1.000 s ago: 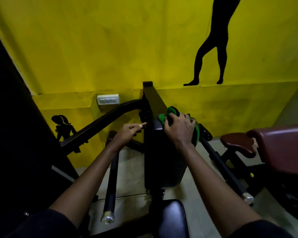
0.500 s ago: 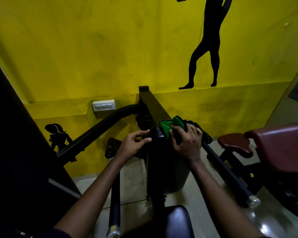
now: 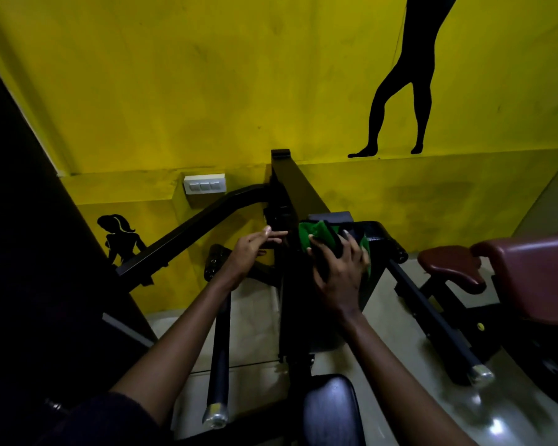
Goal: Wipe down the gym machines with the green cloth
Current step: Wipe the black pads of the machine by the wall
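A black gym machine point(image 3: 298, 201) stands in front of me, with a slanted central beam and a dark chest pad point(image 3: 306, 313) below it. A green cloth point(image 3: 316, 235) lies bunched over the top of the pad. My right hand point(image 3: 339, 272) presses down on the cloth with spread fingers. Part of the cloth shows again past my little finger. My left hand point(image 3: 248, 252) reaches to the beam's left side, fingers extended and touching the frame.
Two black lever arms with chrome end caps point(image 3: 216, 416) point(image 3: 480, 375) flank the pad. A black seat point(image 3: 329, 410) sits below me. A maroon padded machine point(image 3: 529, 275) stands at right. The yellow wall carries a switch plate point(image 3: 204, 185) and black silhouettes.
My right hand has opened its fingers wider over the cloth and slid slightly down the pad. My left hand has straightened its fingers toward the frame. The camera has moved closer.
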`<state>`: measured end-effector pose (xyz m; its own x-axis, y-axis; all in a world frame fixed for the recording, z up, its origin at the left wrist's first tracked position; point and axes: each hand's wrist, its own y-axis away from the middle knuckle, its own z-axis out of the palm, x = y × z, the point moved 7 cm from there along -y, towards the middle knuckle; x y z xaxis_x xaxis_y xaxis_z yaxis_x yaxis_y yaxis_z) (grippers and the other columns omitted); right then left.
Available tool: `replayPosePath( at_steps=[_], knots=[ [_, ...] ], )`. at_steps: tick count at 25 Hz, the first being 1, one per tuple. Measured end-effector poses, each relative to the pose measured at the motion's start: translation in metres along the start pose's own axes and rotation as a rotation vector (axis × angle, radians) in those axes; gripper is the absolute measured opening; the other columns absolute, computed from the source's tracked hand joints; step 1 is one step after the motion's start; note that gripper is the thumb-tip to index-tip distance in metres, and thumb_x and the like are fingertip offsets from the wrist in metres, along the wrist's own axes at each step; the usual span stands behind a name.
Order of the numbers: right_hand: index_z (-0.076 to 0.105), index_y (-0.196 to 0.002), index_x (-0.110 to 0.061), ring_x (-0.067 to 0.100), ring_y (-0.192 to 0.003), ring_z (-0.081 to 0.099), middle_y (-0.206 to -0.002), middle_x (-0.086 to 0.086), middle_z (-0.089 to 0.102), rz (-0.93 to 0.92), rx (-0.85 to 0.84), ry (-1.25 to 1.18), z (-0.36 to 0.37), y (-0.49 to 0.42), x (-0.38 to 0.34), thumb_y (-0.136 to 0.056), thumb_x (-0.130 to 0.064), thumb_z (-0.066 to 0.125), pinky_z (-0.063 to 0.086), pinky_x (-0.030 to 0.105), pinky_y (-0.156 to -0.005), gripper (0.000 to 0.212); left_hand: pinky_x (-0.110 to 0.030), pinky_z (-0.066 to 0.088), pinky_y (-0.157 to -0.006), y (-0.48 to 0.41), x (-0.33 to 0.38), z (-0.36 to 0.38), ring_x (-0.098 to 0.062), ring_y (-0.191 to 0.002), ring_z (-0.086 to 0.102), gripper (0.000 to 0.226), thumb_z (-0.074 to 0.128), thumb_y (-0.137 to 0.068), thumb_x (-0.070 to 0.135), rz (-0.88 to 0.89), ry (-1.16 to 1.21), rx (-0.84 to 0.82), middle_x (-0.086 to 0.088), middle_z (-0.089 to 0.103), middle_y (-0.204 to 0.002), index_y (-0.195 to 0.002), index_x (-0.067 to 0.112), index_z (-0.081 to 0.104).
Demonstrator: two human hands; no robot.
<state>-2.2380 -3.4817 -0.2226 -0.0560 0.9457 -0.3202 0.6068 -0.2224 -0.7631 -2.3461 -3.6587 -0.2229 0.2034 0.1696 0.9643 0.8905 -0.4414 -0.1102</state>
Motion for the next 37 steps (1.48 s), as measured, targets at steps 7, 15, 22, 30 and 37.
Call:
replayPosePath(
  at_steps=[7, 15, 22, 30, 37],
  knots=[
    [0.076, -0.091, -0.023, 0.031, -0.142, 0.035, -0.142, 0.005, 0.057, -0.511, -0.129, 0.263, 0.035, 0.018, -0.056, -0.083, -0.030, 0.070, 0.017, 0.050, -0.116, 0.013, -0.036, 0.041, -0.094, -0.024, -0.021, -0.027, -0.007, -0.111, 0.062, 0.059, 0.021, -0.103, 0.055, 0.033, 0.032, 0.039, 0.015, 0.072, -0.110, -0.098, 0.035, 0.076],
    [0.077, -0.106, -0.017, 0.026, -0.133, 0.040, -0.133, 0.003, 0.061, -0.728, -0.249, 0.395, 0.065, 0.069, -0.046, -0.080, -0.022, 0.046, -0.005, 0.047, -0.124, 0.041, -0.037, 0.050, -0.102, -0.048, -0.036, -0.034, -0.008, -0.112, 0.065, 0.017, 0.062, -0.097, 0.030, 0.153, -0.061, -0.157, 0.011, 0.074, -0.108, -0.102, 0.037, 0.076],
    [0.076, -0.076, -0.028, 0.023, -0.116, 0.056, -0.113, -0.002, 0.072, -0.853, -0.392, 0.419, 0.073, 0.083, -0.022, -0.080, -0.027, 0.042, 0.001, 0.047, -0.124, 0.035, -0.014, 0.046, -0.083, -0.041, -0.035, 0.011, 0.002, -0.101, 0.063, 0.013, 0.063, -0.096, 0.032, 0.093, -0.083, -0.277, 0.016, 0.068, -0.105, -0.108, 0.029, 0.069],
    [0.061, -0.125, -0.017, 0.034, -0.127, 0.042, -0.142, 0.006, 0.043, -0.415, -0.053, 0.243, 0.028, 0.064, 0.029, -0.085, -0.021, 0.060, 0.010, 0.045, -0.125, 0.040, -0.037, 0.052, -0.099, -0.040, -0.026, 0.021, -0.006, -0.113, 0.062, 0.047, 0.055, -0.092, 0.059, 0.180, -0.135, -0.157, 0.007, 0.069, -0.119, -0.122, 0.025, 0.066],
    [0.065, -0.131, -0.015, 0.031, -0.141, 0.037, -0.140, 0.016, 0.048, -0.038, 0.152, 0.008, -0.011, -0.005, 0.031, -0.087, -0.028, 0.059, 0.024, 0.051, -0.120, 0.047, -0.027, 0.041, -0.108, -0.012, 0.020, 0.043, -0.004, -0.131, 0.046, 0.035, 0.049, -0.104, 0.027, 0.480, -0.300, 0.024, 0.003, 0.054, -0.140, -0.138, 0.020, 0.055]
  ],
)
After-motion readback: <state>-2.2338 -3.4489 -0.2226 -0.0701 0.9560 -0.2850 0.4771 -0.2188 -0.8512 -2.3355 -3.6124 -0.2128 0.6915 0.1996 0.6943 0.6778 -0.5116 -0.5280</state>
